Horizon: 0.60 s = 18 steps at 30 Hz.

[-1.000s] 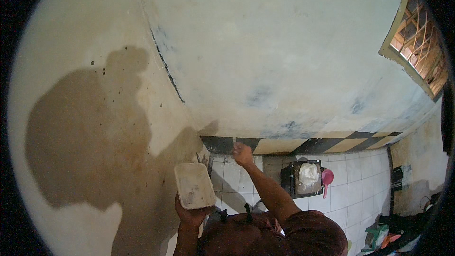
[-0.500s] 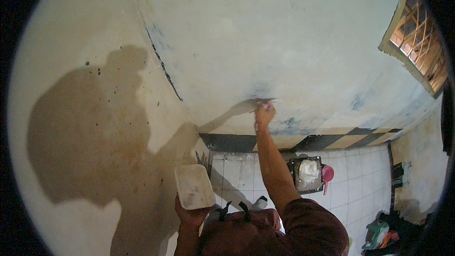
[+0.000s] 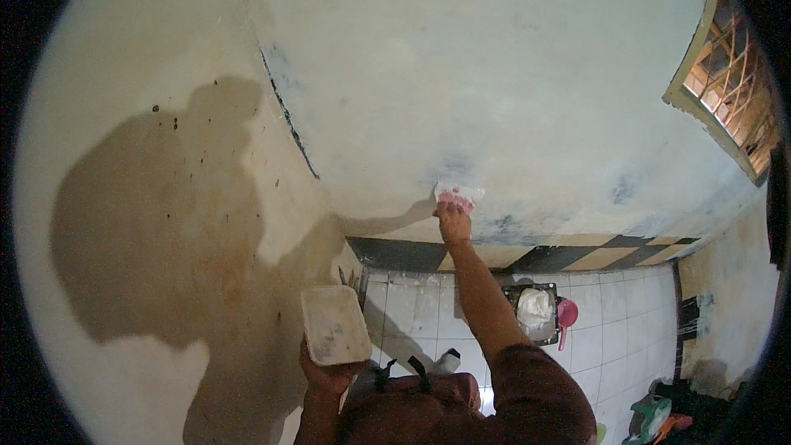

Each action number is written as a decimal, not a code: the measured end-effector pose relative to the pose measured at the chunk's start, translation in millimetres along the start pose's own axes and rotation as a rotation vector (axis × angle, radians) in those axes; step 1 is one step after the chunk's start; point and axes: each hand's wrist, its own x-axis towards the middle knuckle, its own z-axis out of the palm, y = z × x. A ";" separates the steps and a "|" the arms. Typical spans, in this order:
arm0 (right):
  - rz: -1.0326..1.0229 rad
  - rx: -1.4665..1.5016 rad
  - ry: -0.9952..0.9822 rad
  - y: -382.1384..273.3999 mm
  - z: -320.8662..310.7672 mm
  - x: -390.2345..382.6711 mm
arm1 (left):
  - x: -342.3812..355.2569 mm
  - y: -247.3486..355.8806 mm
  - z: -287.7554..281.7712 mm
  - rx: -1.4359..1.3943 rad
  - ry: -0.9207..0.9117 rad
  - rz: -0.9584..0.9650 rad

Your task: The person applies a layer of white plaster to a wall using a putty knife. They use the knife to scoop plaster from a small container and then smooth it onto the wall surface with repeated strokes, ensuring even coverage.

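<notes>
My right hand (image 3: 452, 223) is stretched out to the wall (image 3: 395, 74), its fingers closed on a putty spreader (image 3: 458, 195). The spreader is flat, pinkish red and smeared with white putty, and its blade lies against the plaster just under a dark bluish patch. Low on the left, my left hand (image 3: 328, 377) grips a shallow rectangular plastic container (image 3: 336, 325) from below. Whitish residue with a few grey marks shows inside the container. Its far side hides part of my left fingers.
Black and beige tiles (image 3: 395, 253) line the wall's foot. On the white tiled floor (image 3: 412, 305) stands a dark tray (image 3: 540, 336) holding a white bag (image 3: 536, 313), beside a pink dipper (image 3: 566, 313). A latticed window (image 3: 729, 74) is at upper right; a cloth heap (image 3: 659, 416) lies lower right.
My right hand has moved slightly down the wall, and the spreader has turned so its broad face shows. The left hand and container have hardly moved.
</notes>
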 end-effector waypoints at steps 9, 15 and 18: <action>0.376 0.504 -0.257 -19.1 -23.9 -100.6 | -7.2 6.6 -4.8 0.067 0.158 0.099; 0.875 0.449 0.447 48.6 1.4 -47.3 | 20.2 -13.4 -11.4 0.098 0.204 0.033; 0.631 0.320 0.687 -23.0 -24.9 45.3 | 14.0 -2.3 -30.8 0.195 0.174 0.073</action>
